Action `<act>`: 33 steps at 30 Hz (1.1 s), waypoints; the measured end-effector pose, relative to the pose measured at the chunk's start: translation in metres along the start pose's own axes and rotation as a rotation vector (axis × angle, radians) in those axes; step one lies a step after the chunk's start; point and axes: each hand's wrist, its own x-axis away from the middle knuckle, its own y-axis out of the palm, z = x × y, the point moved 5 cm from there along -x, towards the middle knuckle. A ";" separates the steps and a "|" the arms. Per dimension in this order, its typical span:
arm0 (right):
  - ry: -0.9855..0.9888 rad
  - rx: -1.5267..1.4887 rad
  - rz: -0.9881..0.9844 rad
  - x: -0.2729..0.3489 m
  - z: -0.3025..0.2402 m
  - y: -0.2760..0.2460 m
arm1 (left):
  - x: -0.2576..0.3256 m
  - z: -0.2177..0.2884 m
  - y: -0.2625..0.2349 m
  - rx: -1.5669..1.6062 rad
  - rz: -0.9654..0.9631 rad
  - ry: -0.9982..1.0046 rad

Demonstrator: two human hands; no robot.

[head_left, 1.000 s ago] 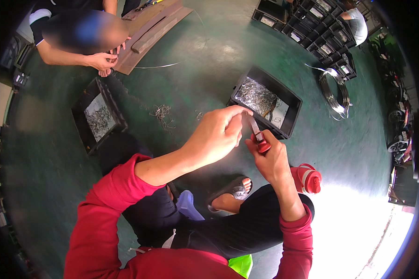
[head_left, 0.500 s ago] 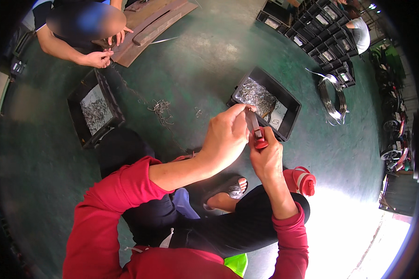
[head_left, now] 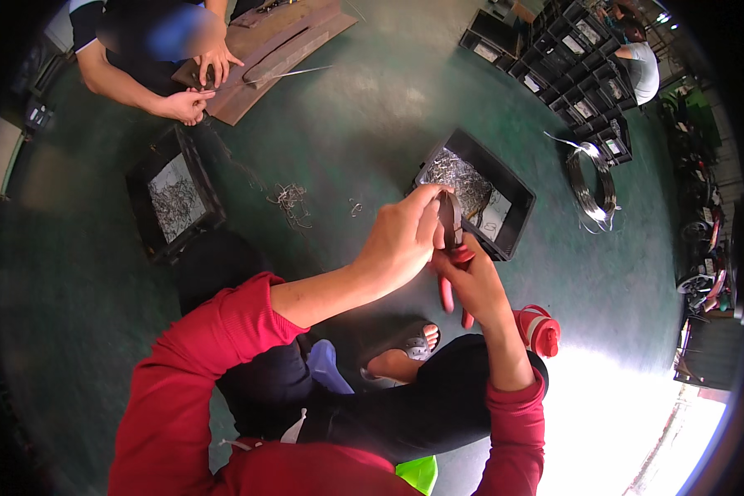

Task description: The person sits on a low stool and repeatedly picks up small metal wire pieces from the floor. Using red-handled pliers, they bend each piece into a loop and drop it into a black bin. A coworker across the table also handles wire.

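Note:
My right hand is wrapped round red-handled pliers, which point away from me with their handles spread. Close beside the metal jaws, my left hand is closed in a pinch. Whatever small piece its fingertips hold is hidden by the fingers and the jaws. Both hands are raised in front of a black bin, which holds a heap of small bent metal wire pieces and a pale sheet.
Another black bin with metal pieces stands at left, with loose wire bits on the floor. A co-worker's hands work at a brown board. At right are a wire coil, stacked crates and a red jug.
The pliers have turned in my right hand, and their red handles now show below it, spread apart. My left hand stays pinched by the jaws. The co-worker's hands have shifted slightly on the board.

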 end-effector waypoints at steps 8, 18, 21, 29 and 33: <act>0.050 0.507 -0.089 0.037 0.006 -0.042 | -0.011 -0.017 -0.003 -0.216 0.001 0.056; 0.086 0.788 -0.188 0.059 0.041 -0.047 | -0.202 -0.031 0.099 -0.783 -0.174 0.137; 0.051 0.800 -0.116 0.061 0.045 -0.052 | -0.251 -0.073 0.097 -0.747 -0.176 0.163; 0.082 0.751 -0.220 0.072 0.040 -0.050 | -0.179 -0.308 -0.091 -0.866 -0.090 -0.223; 0.128 0.730 -0.288 0.062 0.043 -0.038 | -0.128 -0.363 -0.120 -0.919 -0.025 -0.379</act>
